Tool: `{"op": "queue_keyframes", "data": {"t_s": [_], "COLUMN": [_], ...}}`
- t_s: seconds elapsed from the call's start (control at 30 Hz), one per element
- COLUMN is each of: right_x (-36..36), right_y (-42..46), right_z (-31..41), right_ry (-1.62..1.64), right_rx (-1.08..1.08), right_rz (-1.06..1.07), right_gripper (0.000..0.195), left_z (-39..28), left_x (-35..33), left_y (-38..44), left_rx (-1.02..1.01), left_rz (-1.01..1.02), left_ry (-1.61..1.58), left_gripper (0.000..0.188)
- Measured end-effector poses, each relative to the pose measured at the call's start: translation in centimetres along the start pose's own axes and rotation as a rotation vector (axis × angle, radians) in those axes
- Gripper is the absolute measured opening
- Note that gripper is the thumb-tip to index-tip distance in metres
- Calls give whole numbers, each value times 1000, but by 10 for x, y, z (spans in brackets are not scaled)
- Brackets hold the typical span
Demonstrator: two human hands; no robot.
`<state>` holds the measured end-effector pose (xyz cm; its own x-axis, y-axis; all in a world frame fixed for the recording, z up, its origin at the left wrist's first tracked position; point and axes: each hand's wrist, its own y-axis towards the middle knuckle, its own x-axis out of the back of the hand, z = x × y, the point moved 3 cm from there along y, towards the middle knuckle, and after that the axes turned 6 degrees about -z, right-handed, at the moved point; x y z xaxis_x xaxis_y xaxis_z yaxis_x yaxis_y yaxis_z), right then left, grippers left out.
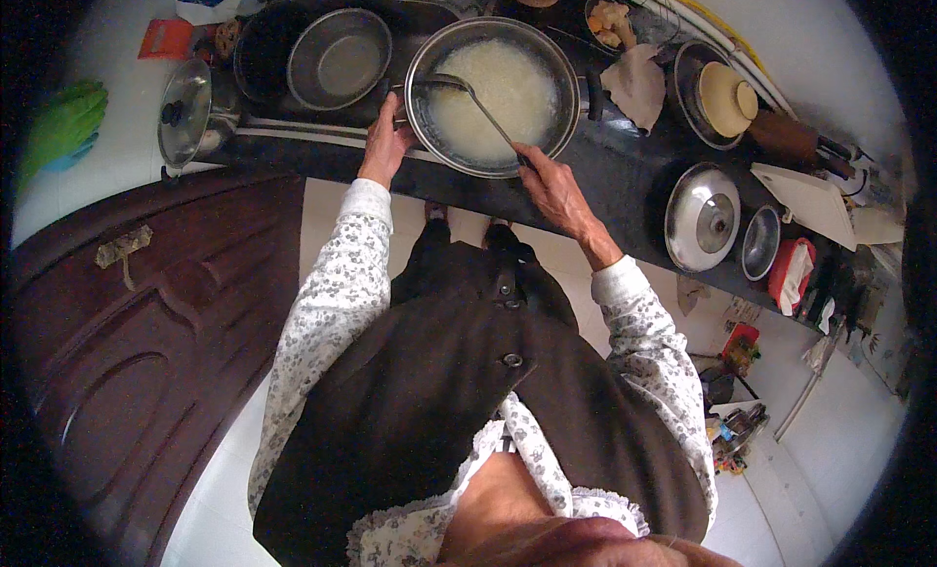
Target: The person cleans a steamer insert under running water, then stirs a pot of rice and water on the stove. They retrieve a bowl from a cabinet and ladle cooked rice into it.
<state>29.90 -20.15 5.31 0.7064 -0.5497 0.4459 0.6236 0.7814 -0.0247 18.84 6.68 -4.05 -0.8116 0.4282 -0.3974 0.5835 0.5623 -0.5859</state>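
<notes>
A wide steel pot [418, 131] holds cloudy, whitish liquid with what looks like grain [505, 91] in it. My left hand [388, 142] grips the pot at its left side handle. In my right hand [550, 186] is the handle of a metal ladle [487, 115], above the pot's near right rim. The ladle's bowl hangs over the left part of the pot, partly in shadow; whether it touches the liquid I cannot tell. Just left of the pot stands an empty grey metal pot [340, 59].
A lidded pot [187, 113] stands at the counter's left end. Toward the right are a cream bowl [725, 98] inside a metal basin, a steel lid [701, 217], a small metal bowl [761, 243] and a red container [790, 274]. A dark wooden door [146, 333] is at lower left.
</notes>
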Motion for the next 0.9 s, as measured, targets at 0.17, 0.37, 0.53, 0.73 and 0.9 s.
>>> {"op": "queue_keyframes", "data": {"t_s": [0.17,0.37,0.53,0.73,0.9], "right_x": [3,-5,-1,18,26], "right_y": [-1,-7,-11,-26,-37], "right_z": [2,-5,-1,-2,-16], "right_ry": [-18,19,-3,-74,-168], "right_rx": [-44,-65,-44,114,167], "right_rz": [22,-25,55,130,162], "right_gripper": [36,35,36,39,44], "left_z": [0,-1,-3,-4,-4], "left_x": [-5,-5,-6,-9,-6], "left_y": [-4,-5,-6,-6,-5], "left_rx": [21,-19,5,-23,-24], "left_rz": [28,21,0,32,-13], "left_ry": [-10,44,29,9,27], "left_gripper": [48,50,49,50,50]}}
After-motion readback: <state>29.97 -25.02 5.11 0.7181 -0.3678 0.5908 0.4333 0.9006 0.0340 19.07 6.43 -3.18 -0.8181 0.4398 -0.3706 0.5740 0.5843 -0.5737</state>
